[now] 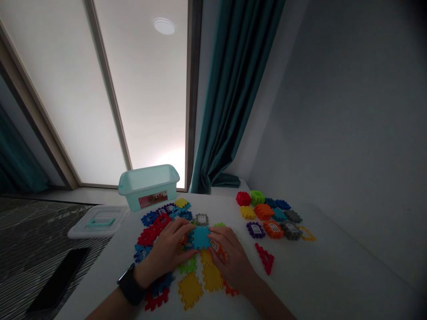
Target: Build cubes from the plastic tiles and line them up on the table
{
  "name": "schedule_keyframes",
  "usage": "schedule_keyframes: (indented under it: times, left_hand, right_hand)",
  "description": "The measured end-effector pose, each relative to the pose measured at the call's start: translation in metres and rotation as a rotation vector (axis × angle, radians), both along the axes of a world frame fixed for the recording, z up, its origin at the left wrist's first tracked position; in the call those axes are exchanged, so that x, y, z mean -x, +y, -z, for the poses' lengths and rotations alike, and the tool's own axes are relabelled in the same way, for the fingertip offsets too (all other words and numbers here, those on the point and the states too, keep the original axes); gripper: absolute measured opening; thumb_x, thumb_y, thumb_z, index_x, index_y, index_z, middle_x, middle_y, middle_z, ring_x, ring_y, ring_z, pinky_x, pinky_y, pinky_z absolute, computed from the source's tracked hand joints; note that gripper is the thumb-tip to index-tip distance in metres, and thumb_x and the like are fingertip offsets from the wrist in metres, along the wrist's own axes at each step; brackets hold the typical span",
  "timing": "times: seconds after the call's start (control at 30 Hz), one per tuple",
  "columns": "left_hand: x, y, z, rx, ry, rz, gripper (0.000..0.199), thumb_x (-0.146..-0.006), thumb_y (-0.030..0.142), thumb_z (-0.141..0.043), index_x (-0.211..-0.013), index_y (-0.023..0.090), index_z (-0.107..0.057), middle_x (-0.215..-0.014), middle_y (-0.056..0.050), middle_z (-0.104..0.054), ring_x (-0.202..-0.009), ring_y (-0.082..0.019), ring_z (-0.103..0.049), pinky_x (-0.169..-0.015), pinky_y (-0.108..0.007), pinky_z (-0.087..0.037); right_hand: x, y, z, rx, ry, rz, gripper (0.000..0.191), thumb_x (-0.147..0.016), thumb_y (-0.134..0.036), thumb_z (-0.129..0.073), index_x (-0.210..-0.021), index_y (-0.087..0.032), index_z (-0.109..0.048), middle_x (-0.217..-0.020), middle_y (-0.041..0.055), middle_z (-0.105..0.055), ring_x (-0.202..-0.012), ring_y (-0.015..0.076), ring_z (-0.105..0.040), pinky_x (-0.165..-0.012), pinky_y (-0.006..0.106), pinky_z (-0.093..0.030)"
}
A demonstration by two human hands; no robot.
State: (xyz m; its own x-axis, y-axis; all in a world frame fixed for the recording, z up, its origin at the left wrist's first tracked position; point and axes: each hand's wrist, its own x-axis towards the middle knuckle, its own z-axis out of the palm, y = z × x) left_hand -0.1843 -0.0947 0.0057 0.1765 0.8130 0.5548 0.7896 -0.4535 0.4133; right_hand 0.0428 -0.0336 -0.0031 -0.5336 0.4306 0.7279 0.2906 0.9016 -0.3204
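The background is filled by a pale panelled door (147,89), next to which a teal curtain (233,98) is hung. Below them a white table (300,280) is seen. At its far left corner a mint tub (131,200) with a printed label is placed. Beside the table's left edge a clear lid (76,229) is seen, and nearer, over a dark striped surface, a flat black object (58,280).

Over the middle of the table, a light blue tile (201,238) is grasped between both hands: its left side is held by the fingertips of the left hand (171,244), its right side by those of the right hand (233,260). A black watch (131,284) is worn on the left wrist.

Beneath and around the hands, notched tiles are spread, among them red pieces (154,230) and a yellow tile (190,290). To the right, small stacks are arranged by colour, including an orange stack (263,212); just nearer, a red triangle (266,259) is laid.
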Motion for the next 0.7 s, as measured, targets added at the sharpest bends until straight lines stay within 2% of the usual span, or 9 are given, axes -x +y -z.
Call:
schedule_keyframes:
  times: [0.43, 0.7]
  left_hand:
    - [-0.0004, -0.0004, -0.0026, 0.032, -0.022, 0.013, 0.045, -0.081, 0.027, -0.074, -0.123, 0.024, -0.058, -0.117, -0.009, -0.060, -0.107, -0.026, -0.062, -0.091, -0.039, -0.055]
    - [-0.0028, -0.0006, -0.0052, 0.139, -0.159, 0.092, 0.047, -0.082, 0.019, -0.070, -0.126, 0.024, -0.054, -0.120, -0.008, -0.057, -0.110, -0.024, -0.059, -0.096, -0.039, -0.052]
  right_hand:
    - [-0.0008, 0.0025, 0.0007, -0.043, -0.014, -0.001, 0.020, -0.095, -0.017, -0.056, -0.113, -0.024, -0.061, -0.112, 0.0093, -0.069, -0.105, 0.0240, -0.066, -0.090, 0.043, -0.056]
    - [-0.0022, 0.0031, -0.0003, -0.112, -0.040, 0.000, 0.014, -0.098, -0.018, -0.054, -0.108, -0.024, -0.061, -0.114, 0.0100, -0.069, -0.107, 0.0242, -0.065, -0.090, 0.044, -0.056]
